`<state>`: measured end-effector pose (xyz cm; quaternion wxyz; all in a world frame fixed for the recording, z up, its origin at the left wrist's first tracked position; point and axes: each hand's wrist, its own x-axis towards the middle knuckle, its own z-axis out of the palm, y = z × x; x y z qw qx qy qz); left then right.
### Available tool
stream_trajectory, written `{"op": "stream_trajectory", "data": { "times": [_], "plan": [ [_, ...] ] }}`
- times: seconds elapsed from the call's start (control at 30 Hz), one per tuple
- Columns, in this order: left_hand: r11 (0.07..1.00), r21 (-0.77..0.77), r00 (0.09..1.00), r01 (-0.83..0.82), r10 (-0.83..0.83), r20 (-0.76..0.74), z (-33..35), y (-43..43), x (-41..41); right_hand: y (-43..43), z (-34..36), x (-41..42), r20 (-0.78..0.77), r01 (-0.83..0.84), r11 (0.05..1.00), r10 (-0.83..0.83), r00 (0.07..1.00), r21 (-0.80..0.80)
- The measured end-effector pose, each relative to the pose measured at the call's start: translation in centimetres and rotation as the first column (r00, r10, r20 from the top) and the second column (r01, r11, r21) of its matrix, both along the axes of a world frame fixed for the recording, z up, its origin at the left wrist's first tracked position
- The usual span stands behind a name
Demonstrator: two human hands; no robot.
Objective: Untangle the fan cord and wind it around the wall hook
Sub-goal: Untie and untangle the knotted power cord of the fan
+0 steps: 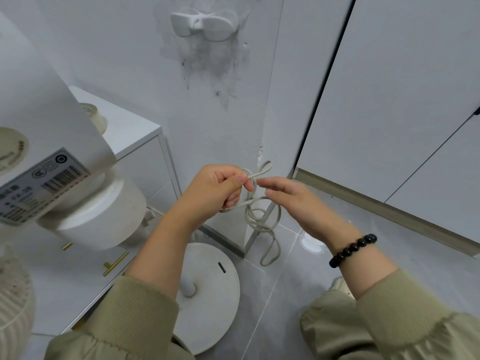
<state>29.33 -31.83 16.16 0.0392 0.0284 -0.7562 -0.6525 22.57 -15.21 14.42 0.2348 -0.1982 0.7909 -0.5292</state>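
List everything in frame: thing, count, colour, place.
wall hook: 1, white, wall, top centre
fan cord: 1, off-white, tangled loops hanging from left hand
fan: 1, white, left
fan base: 1, white, floor, centre
drawer unit: 1, white, left, behind fan
handles: 2, gold, drawer fronts
roll: 1, cream, on drawer unit
bracelet: 1, black beads, right wrist
sleeves: 2, olive, bottom
left hand: pinches cord
right hand: fingertips at cord loop
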Motion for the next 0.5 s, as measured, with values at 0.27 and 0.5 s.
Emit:
{"op": "stream_trajectory", "data": {
  "times": [0.27,0.5],
  "plan": [
    [1.000,0.010,1.000,-0.004,0.004,-0.003,-0.1,0.1,0.0,-1.5,-0.5,1.1,-0.075,0.229,0.971,-0.234,0.969,-0.063],
    [0.998,-0.054,0.999,-0.011,0.013,0.045,-0.2,0.2,0.0,-1.7,-1.1,0.8,-0.258,0.278,0.954,-0.242,0.935,0.113]
  ]
}}
